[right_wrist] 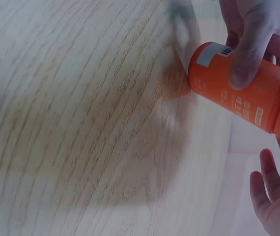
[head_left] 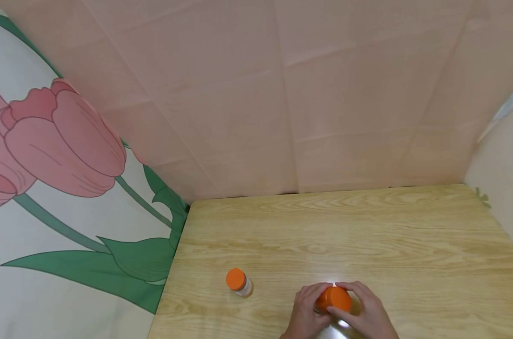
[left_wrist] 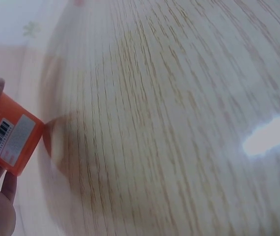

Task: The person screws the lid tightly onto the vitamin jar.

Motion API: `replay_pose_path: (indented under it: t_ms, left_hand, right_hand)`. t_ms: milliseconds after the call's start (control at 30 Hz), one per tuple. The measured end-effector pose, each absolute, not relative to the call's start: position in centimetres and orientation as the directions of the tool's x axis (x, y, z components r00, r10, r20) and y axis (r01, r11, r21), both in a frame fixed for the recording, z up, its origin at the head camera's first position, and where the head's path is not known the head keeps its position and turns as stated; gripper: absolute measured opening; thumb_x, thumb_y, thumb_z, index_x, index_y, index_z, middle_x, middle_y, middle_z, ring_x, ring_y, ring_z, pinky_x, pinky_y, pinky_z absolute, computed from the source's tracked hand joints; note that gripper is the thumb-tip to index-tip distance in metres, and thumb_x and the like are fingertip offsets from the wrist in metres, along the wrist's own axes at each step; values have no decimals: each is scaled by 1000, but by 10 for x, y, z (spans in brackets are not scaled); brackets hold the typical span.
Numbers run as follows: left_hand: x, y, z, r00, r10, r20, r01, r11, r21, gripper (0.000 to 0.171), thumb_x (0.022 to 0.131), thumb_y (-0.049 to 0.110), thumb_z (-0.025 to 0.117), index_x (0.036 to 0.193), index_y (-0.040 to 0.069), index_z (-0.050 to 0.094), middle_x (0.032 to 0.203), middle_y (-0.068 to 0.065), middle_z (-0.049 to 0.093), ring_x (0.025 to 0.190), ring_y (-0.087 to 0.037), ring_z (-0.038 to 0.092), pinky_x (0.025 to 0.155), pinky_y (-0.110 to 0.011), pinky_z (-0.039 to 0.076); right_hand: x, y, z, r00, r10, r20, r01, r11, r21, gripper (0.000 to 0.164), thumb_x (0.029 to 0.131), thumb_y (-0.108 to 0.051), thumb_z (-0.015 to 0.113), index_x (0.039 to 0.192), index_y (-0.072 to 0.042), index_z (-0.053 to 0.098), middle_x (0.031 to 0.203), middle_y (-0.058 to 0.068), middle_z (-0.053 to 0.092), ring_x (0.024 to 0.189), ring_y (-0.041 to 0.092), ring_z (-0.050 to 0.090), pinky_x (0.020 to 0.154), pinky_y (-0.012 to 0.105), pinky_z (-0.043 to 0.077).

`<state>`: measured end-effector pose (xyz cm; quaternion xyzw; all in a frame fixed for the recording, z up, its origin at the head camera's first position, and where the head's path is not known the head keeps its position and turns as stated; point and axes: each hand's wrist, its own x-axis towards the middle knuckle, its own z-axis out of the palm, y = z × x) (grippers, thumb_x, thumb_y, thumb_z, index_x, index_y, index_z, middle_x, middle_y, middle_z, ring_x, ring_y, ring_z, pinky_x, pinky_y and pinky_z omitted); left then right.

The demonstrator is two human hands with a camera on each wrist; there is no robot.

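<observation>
Near the table's front edge, an orange bottle (right_wrist: 238,93) with an orange cap (head_left: 340,298) is between the two hands. The left hand (head_left: 308,308) grips the bottle's body, its thumb lying across the side in the right wrist view. On the cap, the right hand (head_left: 366,308) has its thumb at the near edge and a finger at the far edge; its other fingers (right_wrist: 272,177) stand apart from the bottle. A white barcode label (left_wrist: 12,139) shows on the body. The bottle's lower edge meets its reflection, so I cannot tell whether it touches the table.
To the left stands a smaller bottle (head_left: 239,282) with an orange cap and a pale label. The wood-grain table (head_left: 324,235) has a glossy surface with reflections. A pink cloth (head_left: 281,94) hangs behind it, and a tulip-patterned cloth (head_left: 69,141) hangs at the left.
</observation>
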<state>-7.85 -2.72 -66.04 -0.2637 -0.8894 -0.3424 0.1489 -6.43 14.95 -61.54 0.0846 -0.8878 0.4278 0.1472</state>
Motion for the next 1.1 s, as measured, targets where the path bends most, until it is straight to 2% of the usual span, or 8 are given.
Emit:
replay_pose_path:
  t_ms: [100,200,333,500,700,933,1033,1100]
  left_hand:
    - [-79,-28,-660,-824,368,431,563,622,544,70,72,31,87,135,26,56,128,11,65,109,-5,60,90,-23,44]
    - [-79,-28,-659,-831,368,417,553,624,552,69,73,31,86,135,26,56,128,11,65,109,-5,60,90,-24,45]
    - [-79,-28,-659,-825,372,424,561,625,542,71,72,32,87,135,27,55,127,11,65,108,-5,60,90,-23,45]
    - [-79,-29,-661,-806,390,446,588,618,522,74,72,33,86,138,26,53,128,10,65,109,-4,60,91,-23,45]
    - [-80,-30,-661,-811,396,430,583,596,552,74,75,40,84,140,28,52,130,11,64,111,-4,59,92,-24,45]
    - [-80,-30,-658,-831,394,393,557,601,573,72,76,36,84,140,30,52,131,12,64,111,-3,58,91,-24,44]
    - [-80,-29,-659,-831,389,398,556,604,571,70,76,33,84,138,28,53,131,11,64,110,-4,59,91,-24,45]
    - [-80,-29,-658,-833,385,397,553,603,575,69,75,33,85,137,28,54,131,11,64,110,-4,59,91,-25,45]
  right_hand:
    - [-63,147,-611,-965,-2,262,-201,647,-735,54,60,-34,94,105,-16,70,100,-12,68,94,-1,60,83,17,50]
    - [-62,147,-607,-974,4,226,-166,666,-728,54,61,-36,93,106,-15,70,100,-13,67,93,1,60,80,28,54]
    - [-63,148,-606,-964,-41,263,-223,663,-714,53,63,-36,92,107,-16,70,102,-13,68,94,2,60,80,26,53]
    - [-66,155,-603,-931,-163,327,-351,648,-676,54,63,-36,92,111,-23,70,108,-14,67,100,1,58,83,21,51]
    - [-69,165,-600,-899,-255,356,-431,660,-615,62,61,-38,92,118,-26,69,113,-16,67,104,2,58,84,31,53]
    - [-69,162,-604,-904,-205,376,-409,669,-620,57,61,-40,92,112,-23,72,107,-16,69,99,4,61,82,33,53]
    - [-67,159,-607,-915,-149,375,-372,671,-642,57,59,-38,93,108,-19,72,104,-13,70,96,5,62,82,25,51]
    - [-66,156,-608,-927,-110,358,-336,664,-668,56,58,-36,94,106,-17,72,102,-12,70,95,4,62,84,14,46]
